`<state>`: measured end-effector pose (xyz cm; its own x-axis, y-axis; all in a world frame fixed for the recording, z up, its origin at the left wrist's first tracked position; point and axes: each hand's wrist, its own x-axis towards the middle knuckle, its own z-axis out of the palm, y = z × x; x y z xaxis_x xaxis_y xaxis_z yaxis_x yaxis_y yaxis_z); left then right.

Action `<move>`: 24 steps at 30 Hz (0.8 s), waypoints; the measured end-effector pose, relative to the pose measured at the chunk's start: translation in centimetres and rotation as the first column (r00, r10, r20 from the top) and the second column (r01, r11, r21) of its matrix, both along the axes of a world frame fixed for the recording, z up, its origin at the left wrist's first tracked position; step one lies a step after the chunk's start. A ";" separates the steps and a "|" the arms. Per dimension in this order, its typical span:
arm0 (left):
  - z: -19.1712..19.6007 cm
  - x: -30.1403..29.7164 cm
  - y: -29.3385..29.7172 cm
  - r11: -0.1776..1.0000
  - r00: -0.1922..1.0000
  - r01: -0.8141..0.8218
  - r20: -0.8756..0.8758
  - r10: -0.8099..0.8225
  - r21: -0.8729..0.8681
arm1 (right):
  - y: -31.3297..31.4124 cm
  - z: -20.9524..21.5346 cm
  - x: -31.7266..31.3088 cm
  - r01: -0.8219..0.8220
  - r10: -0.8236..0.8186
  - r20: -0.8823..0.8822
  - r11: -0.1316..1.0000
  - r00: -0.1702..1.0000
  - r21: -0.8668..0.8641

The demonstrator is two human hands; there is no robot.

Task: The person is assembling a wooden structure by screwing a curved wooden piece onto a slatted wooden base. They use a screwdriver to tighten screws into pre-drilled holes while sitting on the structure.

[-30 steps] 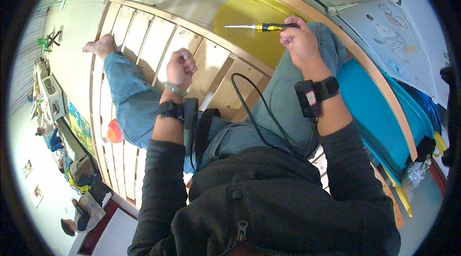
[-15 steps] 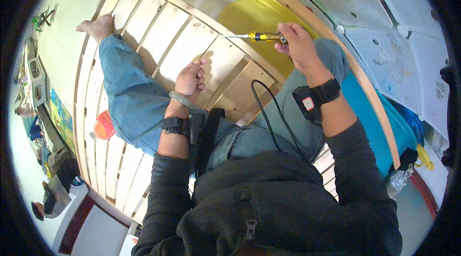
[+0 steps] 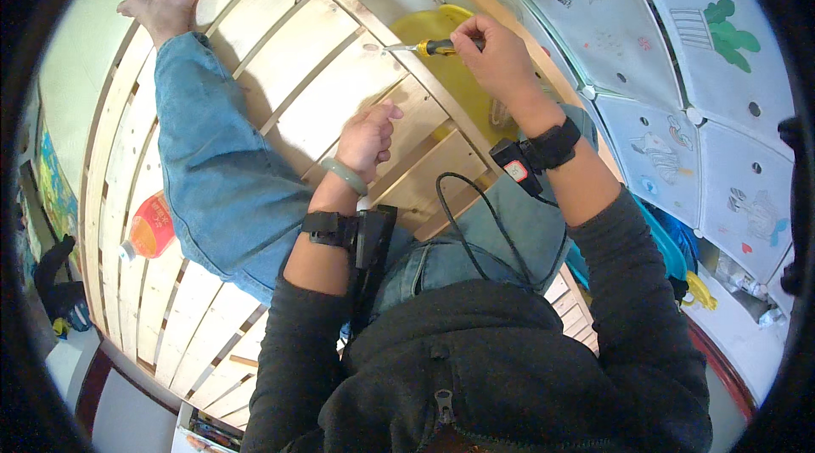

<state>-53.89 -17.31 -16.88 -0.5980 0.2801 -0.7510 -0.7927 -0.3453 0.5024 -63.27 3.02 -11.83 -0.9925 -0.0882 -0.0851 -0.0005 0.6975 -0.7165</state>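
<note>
My right hand [image 3: 497,54] grips a screwdriver [image 3: 429,47] with a yellow and black handle, its metal tip pointing left at a wooden slat near the frame's curved rail. My left hand [image 3: 367,137] rests with fingers loosely bent on a pale wooden slat [image 3: 335,101] of the slatted frame, holding nothing that I can see. I sit on the frame with my left leg in blue jeans [image 3: 212,173] stretched out along it, bare foot [image 3: 161,11] at the far end.
A yellow round object [image 3: 441,71] lies under the slats by my right hand. An orange packet [image 3: 153,224] shows beneath the slats at left. White panels with drawings [image 3: 662,71] stand at right. A black cable [image 3: 475,224] runs over my lap.
My left hand has opened from a raised fist and come down onto the slat. My right hand has brought the screwdriver closer to the slats.
</note>
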 end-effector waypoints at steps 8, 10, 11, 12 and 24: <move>0.0 -0.7 0.6 0.996 0.998 0.035 -0.052 -0.039 -0.083 | -1.7 2.3 -0.1 -0.096 0.105 -0.054 0.985 0.993 0.144; 0.0 -0.7 0.7 0.995 0.997 0.040 -0.064 -0.046 -0.094 | -2.0 2.5 -0.2 -0.103 0.119 -0.081 0.980 0.990 0.172; 0.1 -0.7 0.8 0.994 0.997 0.036 -0.070 -0.043 -0.103 | -2.1 2.6 -0.3 -0.106 0.125 -0.100 0.978 0.987 0.180; 0.1 -0.7 0.8 0.992 0.997 0.034 -0.063 -0.042 -0.120 | -2.2 2.6 -0.4 -0.120 0.141 -0.106 0.976 0.984 0.182; -0.5 -0.7 1.2 0.977 0.982 0.059 -0.162 -0.093 -0.204 | -3.9 3.2 -1.2 -0.184 0.222 -0.141 0.954 0.965 0.239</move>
<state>-54.63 -16.08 -17.36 -0.7041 0.1861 -0.6853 -0.7100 -0.1683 0.6838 -64.47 -0.83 -8.61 -0.9573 -0.2867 0.0376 -0.2635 0.8113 -0.5219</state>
